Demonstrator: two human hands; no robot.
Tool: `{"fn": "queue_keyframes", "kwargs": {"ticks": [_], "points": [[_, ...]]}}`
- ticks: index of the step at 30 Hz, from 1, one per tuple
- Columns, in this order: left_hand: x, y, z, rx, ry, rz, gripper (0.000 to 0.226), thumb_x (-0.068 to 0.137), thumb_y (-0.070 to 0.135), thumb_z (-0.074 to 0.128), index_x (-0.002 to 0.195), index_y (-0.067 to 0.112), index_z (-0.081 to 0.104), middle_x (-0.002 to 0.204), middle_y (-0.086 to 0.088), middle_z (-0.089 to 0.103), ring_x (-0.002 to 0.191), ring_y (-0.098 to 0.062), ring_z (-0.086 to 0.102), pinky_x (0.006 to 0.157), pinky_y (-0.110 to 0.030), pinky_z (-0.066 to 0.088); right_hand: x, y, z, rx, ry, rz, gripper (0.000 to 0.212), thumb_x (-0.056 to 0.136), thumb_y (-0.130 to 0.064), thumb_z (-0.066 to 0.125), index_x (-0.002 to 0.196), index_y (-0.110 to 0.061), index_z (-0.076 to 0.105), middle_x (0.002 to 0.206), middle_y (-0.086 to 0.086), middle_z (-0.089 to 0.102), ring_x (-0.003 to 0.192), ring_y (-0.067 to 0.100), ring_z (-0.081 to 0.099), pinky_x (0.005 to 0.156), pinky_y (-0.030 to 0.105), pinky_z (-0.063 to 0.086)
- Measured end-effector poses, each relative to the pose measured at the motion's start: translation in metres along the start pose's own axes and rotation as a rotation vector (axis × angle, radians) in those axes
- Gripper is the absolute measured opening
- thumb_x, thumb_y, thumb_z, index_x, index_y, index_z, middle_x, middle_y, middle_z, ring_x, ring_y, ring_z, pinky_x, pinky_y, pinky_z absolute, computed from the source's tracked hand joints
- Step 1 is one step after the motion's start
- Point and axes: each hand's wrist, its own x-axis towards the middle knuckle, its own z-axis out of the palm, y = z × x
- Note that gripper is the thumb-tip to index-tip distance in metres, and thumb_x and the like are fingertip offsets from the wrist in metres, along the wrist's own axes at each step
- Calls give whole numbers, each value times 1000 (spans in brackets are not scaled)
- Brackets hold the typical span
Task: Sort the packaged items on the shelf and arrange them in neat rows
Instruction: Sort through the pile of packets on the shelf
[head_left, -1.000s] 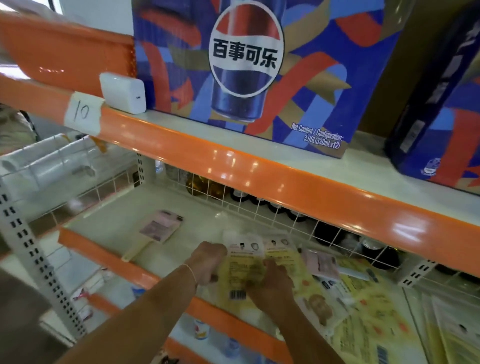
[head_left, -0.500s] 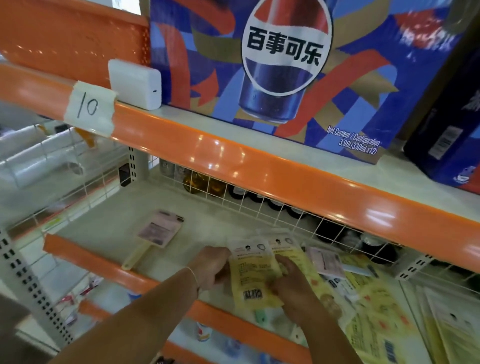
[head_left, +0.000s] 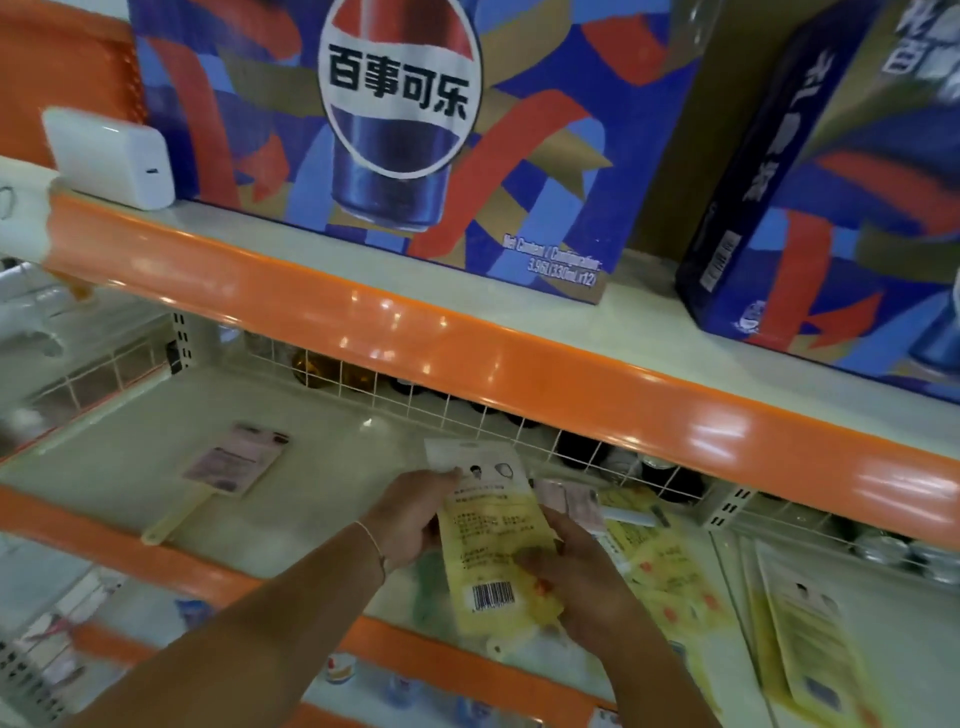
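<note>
A person's two bare arms reach in from the bottom edge toward a pale shelf (head_left: 322, 467) with an orange front lip. Both hands hold one flat yellow packet (head_left: 493, 540), printed side up with a barcode near its lower end, just above the shelf's front edge near the centre of the view. The left hand (head_left: 415, 519) sits at the packet's 9 o'clock, thumb and fingers pinching its left edge; a thin bracelet circles that wrist. The right hand (head_left: 582, 577) sits at the packet's 4 o'clock, fingers curled over its lower right part (the fingertips themselves are blurred).

At the packet's 3 o'clock, more yellow packets (head_left: 670, 571) lie overlapping and askew on the shelf, with a pinkish packet (head_left: 566, 499) partly tucked behind the held one. At 9 o'clock, well apart, a pink card with a pale handle (head_left: 234, 462) lies alone. A white wire grid (head_left: 467, 410) backs the shelf, dark bottles behind it.

On the upper shelf, at 12 o'clock, stands a blue cola carton (head_left: 405, 130), a white charger block (head_left: 114, 156) just beside its left, and a second carton (head_left: 831, 182) to its right.
</note>
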Motion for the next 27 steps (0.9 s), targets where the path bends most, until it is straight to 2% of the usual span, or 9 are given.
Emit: {"fn": "queue_keyframes", "kwargs": {"ticks": [3,5,7,9,11,15,20,24,27], "points": [[-1,-6,33,114,7,53,33,94,29,61,105,-2,66,77,-14,69,64,-27,66,54,-31,51,-17,-5,-24,-93,56,1,36,81,-12,74,115,-25,68,104,4,75,99,39,67,75,50,55],[0,-15,61,191,6,74,38,93,34,61,104,-2,65,77,-15,66,65,-27,62,58,-31,49,-28,-7,-38,-107,85,3,24,82,-19,75,105,-25,73,99,2,76,96,34,70,82,55,56],[-4,-25,87,295,15,112,34,96,36,56,98,3,65,75,-10,65,63,-24,60,59,-29,48,-36,-5,-50,-147,163,15,21,78,-25,77,99,-24,74,93,3,77,92,37,71,74,55,55],[-6,-36,114,374,-1,133,36,98,41,50,105,9,65,85,-10,69,76,-28,67,61,-34,54,-45,-2,-69,-150,259,26,25,72,-29,79,97,-24,74,89,3,77,89,39,71,72,61,56],[-6,-43,123,421,-65,133,39,99,44,47,107,10,65,95,-16,69,90,-35,68,61,-37,55,-52,1,-81,-143,320,31,23,73,-24,80,95,-22,73,88,3,77,84,34,73,75,65,53],[-7,-61,150,543,-182,139,36,100,34,45,96,2,61,84,-22,63,51,-23,48,49,-31,37,-67,15,-133,-98,462,15,17,80,-12,76,95,-18,70,88,4,77,79,28,74,72,53,60],[-15,-76,187,638,-184,134,19,99,23,49,108,10,59,81,-11,68,44,-15,46,41,-21,34,-87,30,-216,-188,633,4,15,83,-8,70,95,-16,68,83,3,74,72,22,71,59,31,59],[-20,-85,209,673,-225,124,21,98,25,50,106,9,62,81,-9,70,48,-15,49,47,-24,37,-98,33,-269,-252,704,66,17,81,-5,69,94,-15,69,84,9,75,75,30,72,69,48,61],[-23,-89,222,696,-230,129,23,98,26,50,105,9,63,79,-6,71,49,-14,51,46,-23,39,-106,28,-292,-363,726,84,13,86,-8,61,90,-19,67,79,7,73,68,28,72,52,36,59]]}}
